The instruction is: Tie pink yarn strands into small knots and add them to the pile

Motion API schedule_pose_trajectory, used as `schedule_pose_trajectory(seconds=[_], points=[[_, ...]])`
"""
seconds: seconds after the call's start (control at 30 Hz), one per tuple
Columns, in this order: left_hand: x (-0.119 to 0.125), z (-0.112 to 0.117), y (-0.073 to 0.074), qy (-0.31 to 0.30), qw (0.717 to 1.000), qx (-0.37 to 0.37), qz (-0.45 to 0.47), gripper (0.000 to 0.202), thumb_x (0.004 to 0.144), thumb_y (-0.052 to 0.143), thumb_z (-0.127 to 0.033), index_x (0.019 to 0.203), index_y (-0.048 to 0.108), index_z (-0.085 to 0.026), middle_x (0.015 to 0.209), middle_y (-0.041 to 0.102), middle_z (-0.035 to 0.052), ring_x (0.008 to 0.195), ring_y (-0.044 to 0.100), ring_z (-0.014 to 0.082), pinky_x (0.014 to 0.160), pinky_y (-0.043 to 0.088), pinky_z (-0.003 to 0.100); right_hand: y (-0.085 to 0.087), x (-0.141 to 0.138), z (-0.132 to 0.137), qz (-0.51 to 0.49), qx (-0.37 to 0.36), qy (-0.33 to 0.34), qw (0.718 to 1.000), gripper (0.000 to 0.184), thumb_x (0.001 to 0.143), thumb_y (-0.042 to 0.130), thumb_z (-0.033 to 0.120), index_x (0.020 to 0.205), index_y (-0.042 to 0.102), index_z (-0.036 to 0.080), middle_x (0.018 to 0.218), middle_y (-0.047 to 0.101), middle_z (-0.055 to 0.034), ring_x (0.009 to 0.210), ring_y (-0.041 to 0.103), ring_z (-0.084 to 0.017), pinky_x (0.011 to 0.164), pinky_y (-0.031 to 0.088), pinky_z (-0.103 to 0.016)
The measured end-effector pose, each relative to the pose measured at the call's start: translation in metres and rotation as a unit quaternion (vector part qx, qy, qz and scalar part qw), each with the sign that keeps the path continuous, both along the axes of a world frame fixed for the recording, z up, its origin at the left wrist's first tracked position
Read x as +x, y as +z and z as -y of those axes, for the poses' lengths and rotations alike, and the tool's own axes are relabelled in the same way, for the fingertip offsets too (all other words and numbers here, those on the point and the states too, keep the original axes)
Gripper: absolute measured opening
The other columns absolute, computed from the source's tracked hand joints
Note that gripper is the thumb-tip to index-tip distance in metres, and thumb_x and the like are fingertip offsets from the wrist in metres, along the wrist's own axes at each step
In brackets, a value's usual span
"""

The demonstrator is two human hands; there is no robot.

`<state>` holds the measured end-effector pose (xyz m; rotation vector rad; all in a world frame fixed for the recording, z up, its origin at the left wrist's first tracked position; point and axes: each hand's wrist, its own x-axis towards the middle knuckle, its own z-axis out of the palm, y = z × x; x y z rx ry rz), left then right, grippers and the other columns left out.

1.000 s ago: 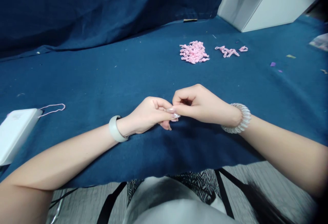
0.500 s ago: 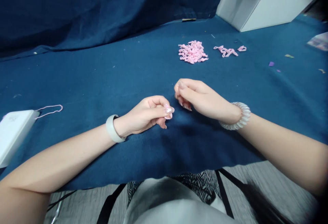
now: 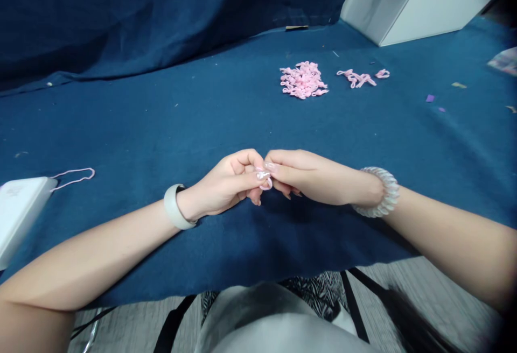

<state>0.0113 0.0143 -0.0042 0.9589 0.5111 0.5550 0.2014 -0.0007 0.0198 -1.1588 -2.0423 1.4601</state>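
Both bare hands were curled closed and met at the fingertips in front of the person. The left hand [image 3: 224, 181] and the right hand [image 3: 311, 175] pinched a small pink loop [image 3: 266, 184] between them, partly hidden by long, glossy nails. A pale grey wristband [image 3: 173, 206] circled the left wrist, and a clear spiral bracelet [image 3: 383, 194] circled the right. Well beyond the hands lay a heap of pink loops [image 3: 302, 80], with a short pink strand [image 3: 357, 78] to its right. Out past the left hand sat a white box [image 3: 20, 216], a pink cord [image 3: 72, 178] touching its corner. All of these rested on a dark blue cloth [image 3: 307, 245].
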Motion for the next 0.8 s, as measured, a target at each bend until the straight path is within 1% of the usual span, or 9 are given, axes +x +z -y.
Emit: schedule_pose_trajectory(seconds=[0.07, 0.2, 0.3, 0.43, 0.53, 0.63, 0.8], points=[[0.0007, 0.0006, 0.0008, 0.009, 1.000, 0.003, -0.004, 0.019, 0.079, 0.069, -0.018, 0.075, 0.051, -0.012, 0.066, 0.064, -0.0018, 0.048, 0.057, 0.0053, 0.050, 0.048, 0.016, -0.0008, -0.0033, 0.0021, -0.025, -0.012, -0.019, 0.999, 0.032, 0.096, 0.040, 0.032, 0.070, 0.048, 0.014, 0.057, 0.050, 0.0032, 0.051, 0.043, -0.005, 0.053, 0.035, -0.019], [0.0021, 0.0018, 0.0017, 0.027, 1.000, 0.007, -0.004, 0.021, 0.079, 0.069, -0.018, 0.074, 0.050, -0.013, 0.066, 0.064, -0.0019, 0.049, 0.056, 0.0058, 0.050, 0.048, 0.017, -0.0029, -0.0074, 0.0031, -0.097, -0.045, -0.058, 0.993, 0.026, 0.092, 0.044, 0.026, 0.069, 0.048, 0.014, 0.052, 0.047, 0.0054, 0.044, 0.039, -0.003, 0.048, 0.032, -0.019], [0.0026, 0.0025, 0.0018, 0.044, 0.999, 0.005, -0.001, 0.021, 0.078, 0.069, -0.018, 0.073, 0.050, -0.013, 0.068, 0.064, -0.0019, 0.048, 0.056, 0.0062, 0.049, 0.048, 0.018, -0.0030, -0.0086, 0.0023, -0.122, -0.029, -0.093, 0.988, 0.024, 0.089, 0.046, 0.019, 0.066, 0.047, 0.014, 0.049, 0.046, 0.0059, 0.042, 0.038, -0.003, 0.046, 0.031, -0.018], [0.0027, 0.0027, 0.0020, 0.059, 0.998, 0.000, 0.000, 0.021, 0.078, 0.069, -0.019, 0.072, 0.050, -0.013, 0.070, 0.065, -0.0018, 0.047, 0.056, 0.0068, 0.048, 0.047, 0.019, -0.0022, -0.0091, 0.0017, -0.120, 0.029, -0.122, 0.985, 0.021, 0.087, 0.049, 0.018, 0.067, 0.051, 0.013, 0.051, 0.048, 0.0050, 0.044, 0.041, -0.004, 0.046, 0.032, -0.018], [0.0027, 0.0029, 0.0021, 0.072, 0.997, 0.003, -0.003, 0.020, 0.079, 0.068, -0.018, 0.072, 0.050, -0.013, 0.071, 0.066, -0.0019, 0.046, 0.056, 0.0071, 0.046, 0.046, 0.019, -0.0032, -0.0081, 0.0019, -0.097, 0.095, -0.133, 0.982, 0.020, 0.087, 0.050, 0.019, 0.068, 0.053, 0.013, 0.054, 0.049, 0.0035, 0.048, 0.043, -0.005, 0.047, 0.033, -0.018], [0.0032, 0.0032, 0.0023, 0.087, 0.996, 0.003, -0.007, 0.019, 0.079, 0.067, -0.018, 0.072, 0.050, -0.013, 0.071, 0.066, -0.0022, 0.045, 0.055, 0.0067, 0.045, 0.045, 0.018, -0.0045, -0.0059, 0.0025, -0.063, 0.170, -0.146, 0.973, 0.019, 0.086, 0.052, 0.020, 0.069, 0.055, 0.012, 0.058, 0.050, 0.0022, 0.053, 0.042, -0.006, 0.049, 0.033, -0.019], [0.0046, 0.0039, 0.0032, 0.100, 0.995, -0.010, -0.014, 0.017, 0.080, 0.065, -0.014, 0.071, 0.051, -0.012, 0.072, 0.066, -0.0019, 0.046, 0.055, 0.0056, 0.045, 0.045, 0.017, -0.0027, -0.0036, 0.0049, -0.007, 0.259, -0.146, 0.955, 0.017, 0.085, 0.053, 0.019, 0.069, 0.056, 0.014, 0.059, 0.051, 0.0020, 0.054, 0.042, -0.007, 0.052, 0.033, -0.021]])
